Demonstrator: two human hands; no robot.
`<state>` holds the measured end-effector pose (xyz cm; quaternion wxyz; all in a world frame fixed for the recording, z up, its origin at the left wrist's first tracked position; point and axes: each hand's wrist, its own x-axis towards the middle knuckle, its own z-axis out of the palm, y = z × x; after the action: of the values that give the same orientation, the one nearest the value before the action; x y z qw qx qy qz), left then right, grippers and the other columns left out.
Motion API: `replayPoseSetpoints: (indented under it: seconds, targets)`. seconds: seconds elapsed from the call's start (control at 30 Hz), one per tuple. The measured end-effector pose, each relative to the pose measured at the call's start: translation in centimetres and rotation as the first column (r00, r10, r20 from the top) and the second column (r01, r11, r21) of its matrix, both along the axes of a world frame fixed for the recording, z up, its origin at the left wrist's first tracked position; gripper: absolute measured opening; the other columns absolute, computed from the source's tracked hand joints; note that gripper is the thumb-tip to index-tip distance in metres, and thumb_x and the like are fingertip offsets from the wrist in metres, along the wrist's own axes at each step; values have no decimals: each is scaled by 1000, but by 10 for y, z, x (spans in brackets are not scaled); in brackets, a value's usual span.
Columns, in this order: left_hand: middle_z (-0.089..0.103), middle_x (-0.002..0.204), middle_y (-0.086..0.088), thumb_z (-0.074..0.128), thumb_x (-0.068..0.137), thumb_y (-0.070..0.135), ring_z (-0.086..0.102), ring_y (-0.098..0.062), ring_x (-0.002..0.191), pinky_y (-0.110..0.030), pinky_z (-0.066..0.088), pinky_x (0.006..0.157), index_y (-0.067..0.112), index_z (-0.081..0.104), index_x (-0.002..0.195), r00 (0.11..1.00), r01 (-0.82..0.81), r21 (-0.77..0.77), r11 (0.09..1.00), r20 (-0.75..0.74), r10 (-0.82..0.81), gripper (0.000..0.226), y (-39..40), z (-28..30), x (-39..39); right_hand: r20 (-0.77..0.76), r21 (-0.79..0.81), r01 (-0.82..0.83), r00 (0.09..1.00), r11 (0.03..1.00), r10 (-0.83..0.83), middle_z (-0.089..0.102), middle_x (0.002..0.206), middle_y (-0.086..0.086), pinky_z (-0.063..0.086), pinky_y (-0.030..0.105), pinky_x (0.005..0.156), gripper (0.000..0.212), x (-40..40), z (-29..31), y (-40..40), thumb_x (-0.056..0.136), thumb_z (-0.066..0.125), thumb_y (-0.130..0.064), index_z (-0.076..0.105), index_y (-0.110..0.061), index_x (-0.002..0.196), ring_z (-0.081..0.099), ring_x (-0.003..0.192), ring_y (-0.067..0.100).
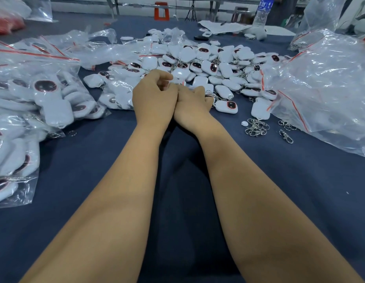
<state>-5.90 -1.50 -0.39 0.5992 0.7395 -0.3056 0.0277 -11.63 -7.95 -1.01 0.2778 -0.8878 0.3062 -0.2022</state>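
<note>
My left hand (pixel 155 97) and my right hand (pixel 192 104) are pressed side by side at the near edge of a pile of white keychain devices (pixel 210 60) with dark oval screens. The fingers of the left hand curl around a white device (pixel 178 75), which is mostly hidden behind them. The right hand's fingers are curled at a metal key ring (pixel 209 94) that hangs off this device. Both forearms lie stretched over the dark blue tablecloth (pixel 95 152).
Clear zip bags full of the same devices (pixel 44 99) lie at the left. A heap of empty bags (pixel 324 84) sits at the right. Loose metal clasps and rings (pixel 257 127) lie right of my hands. A water bottle (pixel 262 14) stands far back.
</note>
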Motion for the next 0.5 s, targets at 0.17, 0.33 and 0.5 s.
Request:
replayPoseSetpoints:
  seconds: [0.17,0.33,0.5]
  targets:
    - [65,91,13,56,86,17,62,-6,87,-18,46,73,25,67,102,999,6,59,998,-36,-4,21,-2,-4,6,-15,-165,55,998,985,-58,61,111,-4,21,40,89,33,2,1,0,89,39,-13,63,-25,108,39,118,26]
    - [66,112,-12,48,85,-1,61,-26,100,-26,42,75,13,71,113,979,-1,334,943,193,-68,39,-6,-11,9,62,-333,361,930,871,-361,52,131,1,22,41,98,36,-8,5,-8,84,49,-17,63,-26,116,36,126,27]
    - [43,130,-16,52,87,2,42,-32,120,-29,35,81,3,67,115,959,-128,522,843,281,-28,32,-7,-14,9,-163,-247,409,876,879,-454,43,138,12,15,54,112,38,-15,1,-13,86,46,-24,53,-20,123,29,132,36]
